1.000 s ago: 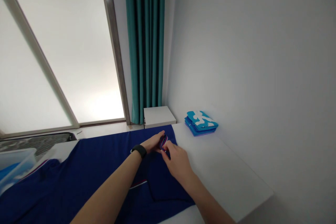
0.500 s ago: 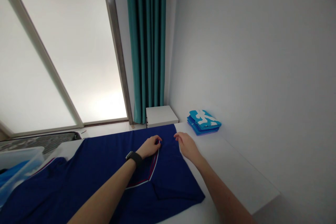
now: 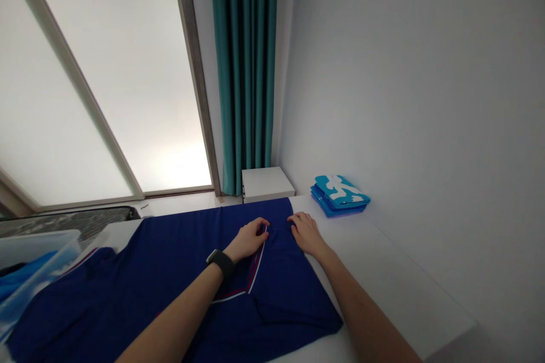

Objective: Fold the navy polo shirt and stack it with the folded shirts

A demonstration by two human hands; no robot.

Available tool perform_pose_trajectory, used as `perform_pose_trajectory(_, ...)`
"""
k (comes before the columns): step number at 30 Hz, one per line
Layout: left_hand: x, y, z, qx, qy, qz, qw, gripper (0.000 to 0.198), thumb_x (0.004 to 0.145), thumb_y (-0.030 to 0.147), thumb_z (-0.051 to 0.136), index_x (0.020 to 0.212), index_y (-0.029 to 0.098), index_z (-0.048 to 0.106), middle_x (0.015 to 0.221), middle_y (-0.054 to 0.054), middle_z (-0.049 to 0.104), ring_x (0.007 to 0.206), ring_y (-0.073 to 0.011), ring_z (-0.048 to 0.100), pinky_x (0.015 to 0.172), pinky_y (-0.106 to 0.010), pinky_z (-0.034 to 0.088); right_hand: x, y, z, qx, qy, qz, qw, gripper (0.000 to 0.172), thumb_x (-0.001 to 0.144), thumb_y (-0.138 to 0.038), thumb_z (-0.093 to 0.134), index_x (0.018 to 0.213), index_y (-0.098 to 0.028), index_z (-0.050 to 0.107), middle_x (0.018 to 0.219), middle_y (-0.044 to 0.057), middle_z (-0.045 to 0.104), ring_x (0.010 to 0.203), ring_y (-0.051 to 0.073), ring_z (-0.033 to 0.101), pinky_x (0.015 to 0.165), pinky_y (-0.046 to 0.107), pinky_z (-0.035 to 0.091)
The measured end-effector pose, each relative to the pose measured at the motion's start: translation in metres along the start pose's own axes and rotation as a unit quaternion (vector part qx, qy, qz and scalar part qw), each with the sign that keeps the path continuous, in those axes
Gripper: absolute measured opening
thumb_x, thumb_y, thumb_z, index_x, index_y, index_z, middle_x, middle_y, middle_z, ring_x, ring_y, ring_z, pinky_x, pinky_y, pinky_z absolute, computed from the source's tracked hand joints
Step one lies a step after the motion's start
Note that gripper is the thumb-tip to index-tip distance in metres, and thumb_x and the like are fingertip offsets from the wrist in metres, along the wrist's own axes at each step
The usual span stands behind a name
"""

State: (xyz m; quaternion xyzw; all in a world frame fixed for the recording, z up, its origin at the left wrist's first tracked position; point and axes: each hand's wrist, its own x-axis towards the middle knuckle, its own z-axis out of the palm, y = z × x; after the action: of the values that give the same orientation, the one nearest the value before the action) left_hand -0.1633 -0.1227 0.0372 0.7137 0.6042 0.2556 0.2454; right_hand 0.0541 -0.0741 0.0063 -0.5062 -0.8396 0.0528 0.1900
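Got navy shirt (image 3: 166, 255) laid out on white table (image 3: 395, 278), overlapping far edge. Pinching striped trim (image 3: 255, 269) of shirt w/ L hand (image 3: 249, 240), thumb vs. fingertips; wearing dark watch (image 3: 221, 262) on that wrist. Blocking view of mid-shirt w/ L forearm. Resting R hand (image 3: 305, 232) at shirt's R edge, fingers slightly spread.

Note clear bin (image 3: 70, 250) close by shirt's L end, w/ blue cloth (image 3: 32, 273) inside; can't tell if touching. See folded stack (image 3: 340, 195), blue & white, on table past R hand, nr. wall (image 3: 409, 96). Also small white cabinet (image 3: 267, 182) just beyond table, below green curtain (image 3: 247, 79), & frosted door (image 3: 140, 96) far L.
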Motion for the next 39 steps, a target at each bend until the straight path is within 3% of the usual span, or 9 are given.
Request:
perform_pose_trajectory(4,-0.002,0.0,-0.003,-0.029,0.011,0.001,1.0,0.028,0.085,0.023,0.052,0.111,0.019,0.058,0.067,0.004,0.053,0.063,-0.015,0.054,0.061,-0.024,0.037,0.001,0.001,0.0,-0.004,-0.005,0.0,1.0,0.03,0.092,-0.019,0.045,0.118,-0.024,0.059,0.119,0.008,0.056,0.112,0.022,0.048,0.095,0.035,0.034)
perform_pose_trajectory(10,-0.009,-0.001,0.0,0.089,0.021,-0.011,0.996,0.026,0.09,0.025,0.049,0.115,0.022,0.056,0.07,0.001,0.06,0.068,-0.018,0.061,0.063,-0.025,0.036,-0.002,0.003,0.001,0.013,0.002,0.002,1.0,0.031,0.093,-0.02,0.045,0.122,-0.023,0.056,0.119,0.008,0.057,0.112,0.022,0.049,0.094,0.034,0.035)
perform_pose_trajectory(14,-0.012,-0.006,0.004,0.078,0.036,0.011,0.996,0.027,0.093,0.027,0.046,0.117,0.022,0.056,0.066,0.003,0.057,0.063,-0.0165,0.059,0.061,-0.025,0.035,-0.007,0.002,-0.011,0.027,0.015,0.003,1.0,0.027,0.091,-0.017,0.045,0.115,-0.02,0.058,0.115,0.008,0.059,0.109,0.02,0.05,0.094,0.032,0.036)
perform_pose_trajectory(18,-0.013,-0.009,0.004,0.047,0.032,0.024,0.998,0.029,0.092,0.027,0.046,0.119,0.023,0.056,0.066,0.004,0.056,0.063,-0.0157,0.058,0.061,-0.024,0.036,-0.023,-0.029,-0.031,0.07,0.032,-0.038,0.996,0.015,0.091,-0.016,0.045,0.096,-0.019,0.059,0.093,0.005,0.061,0.09,0.019,0.055,0.084,0.031,0.038)
perform_pose_trajectory(21,-0.012,-0.011,0.003,0.037,0.034,0.028,0.998,0.03,0.091,0.027,0.047,0.119,0.023,0.057,0.065,0.004,0.055,0.062,-0.0154,0.057,0.06,-0.024,0.036,-0.045,-0.069,-0.041,0.085,-0.032,-0.112,0.99,0.013,0.093,-0.019,0.046,0.086,-0.02,0.057,0.083,0.001,0.062,0.079,0.016,0.056,0.077,0.029,0.038)
perform_pose_trajectory(25,-0.012,-0.013,0.003,0.017,0.033,0.039,0.999,0.031,0.09,0.026,0.048,0.119,0.021,0.057,0.062,0.005,0.052,0.058,-0.0146,0.054,0.059,-0.024,0.035,-0.073,-0.116,-0.039,0.062,-0.11,-0.192,0.973,0.005,0.091,-0.026,0.056,0.09,-0.021,0.057,0.086,0.002,0.066,0.083,0.018,0.06,0.082,0.031,0.037)
perform_pose_trajectory(27,-0.012,-0.013,0.003,0.006,0.031,0.043,0.999,0.032,0.089,0.026,0.048,0.119,0.02,0.057,0.061,0.006,0.05,0.056,-0.0144,0.052,0.058,-0.024,0.035,-0.08,-0.129,-0.036,0.045,-0.118,-0.21,0.97,0.015,0.088,-0.032,0.06,0.099,-0.021,0.057,0.092,0.003,0.068,0.088,0.02,0.061,0.084,0.032,0.037)
perform_pose_trajectory(33,-0.01,-0.016,0.004,-0.028,0.03,0.063,0.997,0.033,0.088,0.025,0.046,0.118,0.022,0.06,0.06,0.006,0.045,0.056,-0.0136,0.047,0.058,-0.024,0.035,-0.078,-0.135,-0.033,-0.021,-0.111,-0.227,0.967,0.007,0.089,-0.016,0.05,0.092,-0.019,0.055,0.088,0.004,0.067,0.082,0.019,0.06,0.076,0.031,0.038)
perform_pose_trajectory(39,-0.007,-0.016,0.002,-0.053,0.042,0.048,0.997,0.032,0.083,0.021,0.048,0.112,0.021,0.063,0.058,0.007,0.042,0.055,-0.0128,0.044,0.057,-0.024,0.035,-0.08,-0.128,-0.05,0.058,-0.046,-0.223,0.972,0.023,0.085,-0.006,0.044,0.099,-0.021,0.055,0.087,0.003,0.062,0.082,0.017,0.055,0.077,0.029,0.038)
